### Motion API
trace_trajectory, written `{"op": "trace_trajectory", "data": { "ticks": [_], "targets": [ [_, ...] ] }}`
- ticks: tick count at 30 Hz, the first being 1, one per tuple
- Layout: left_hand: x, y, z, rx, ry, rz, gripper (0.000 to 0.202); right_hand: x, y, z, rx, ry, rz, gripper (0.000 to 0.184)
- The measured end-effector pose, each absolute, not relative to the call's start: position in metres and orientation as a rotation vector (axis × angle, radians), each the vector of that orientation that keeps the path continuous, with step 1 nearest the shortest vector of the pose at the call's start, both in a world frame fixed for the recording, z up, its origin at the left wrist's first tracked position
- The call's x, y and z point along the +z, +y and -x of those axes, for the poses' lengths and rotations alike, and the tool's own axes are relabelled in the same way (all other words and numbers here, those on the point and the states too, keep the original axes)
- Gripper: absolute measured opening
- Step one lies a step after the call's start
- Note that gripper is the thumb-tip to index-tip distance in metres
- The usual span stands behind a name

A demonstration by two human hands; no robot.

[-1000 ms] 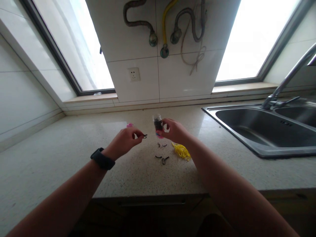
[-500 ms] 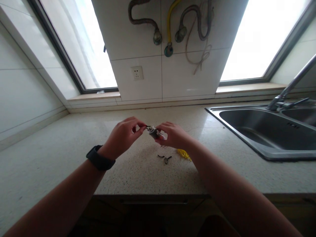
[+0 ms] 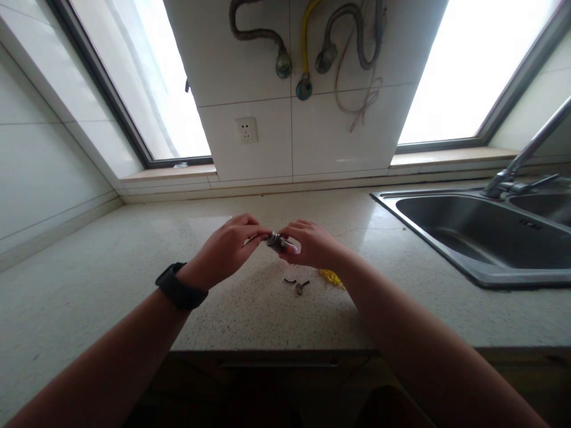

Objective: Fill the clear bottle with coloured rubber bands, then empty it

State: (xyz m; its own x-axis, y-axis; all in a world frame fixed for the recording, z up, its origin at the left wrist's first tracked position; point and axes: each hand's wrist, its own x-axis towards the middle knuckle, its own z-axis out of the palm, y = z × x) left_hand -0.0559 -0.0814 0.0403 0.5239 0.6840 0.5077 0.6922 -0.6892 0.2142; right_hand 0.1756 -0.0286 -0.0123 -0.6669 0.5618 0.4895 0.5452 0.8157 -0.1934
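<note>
Above the counter my right hand [image 3: 310, 242] grips a small dark cylinder with a silvery end [image 3: 275, 241] between thumb and fingers. The cylinder is tilted, its silvery end toward the left. My left hand [image 3: 234, 241], a black band on its wrist, is closed in a pinch at that end; its fingertips hide what they hold. On the counter below lie a small dark key-like piece [image 3: 300, 288] and a thin curved dark strip [image 3: 289, 280]. A yellow crinkled item [image 3: 331, 277] lies partly behind my right forearm.
The speckled stone counter [image 3: 250, 321] has its front edge close to me. At the right is a steel sink [image 3: 473, 238] with a faucet [image 3: 504, 181]. A wall socket [image 3: 247, 130] and hoses [image 3: 304, 47] are on the tiled wall, between two windows.
My left fingertips have moved right, onto the cylinder's silvery end. The small dark piece that stuck out of them before is now hidden. My right hand has barely moved.
</note>
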Motion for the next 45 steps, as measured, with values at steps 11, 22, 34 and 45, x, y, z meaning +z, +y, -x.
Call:
{"op": "trace_trajectory", "data": {
  "ticks": [11,22,34,45],
  "targets": [
    [0.038,-0.082,0.054,-1.168,-1.365,2.712,0.022,-0.008,-0.032,-0.175,0.221,-2.381,0.777,0.031],
    [0.04,-0.089,0.051,-0.775,-1.299,2.766,0.028,-0.006,-0.036,-0.173,0.308,-2.385,0.716,0.031],
    [0.041,-0.09,0.051,-1.062,-1.316,2.726,0.031,-0.008,-0.034,-0.173,0.399,-2.342,0.723,0.028],
    [0.039,-0.088,0.051,-0.946,-1.321,2.805,0.023,-0.006,-0.036,-0.173,0.451,-2.357,0.733,0.029]
  ]
}}
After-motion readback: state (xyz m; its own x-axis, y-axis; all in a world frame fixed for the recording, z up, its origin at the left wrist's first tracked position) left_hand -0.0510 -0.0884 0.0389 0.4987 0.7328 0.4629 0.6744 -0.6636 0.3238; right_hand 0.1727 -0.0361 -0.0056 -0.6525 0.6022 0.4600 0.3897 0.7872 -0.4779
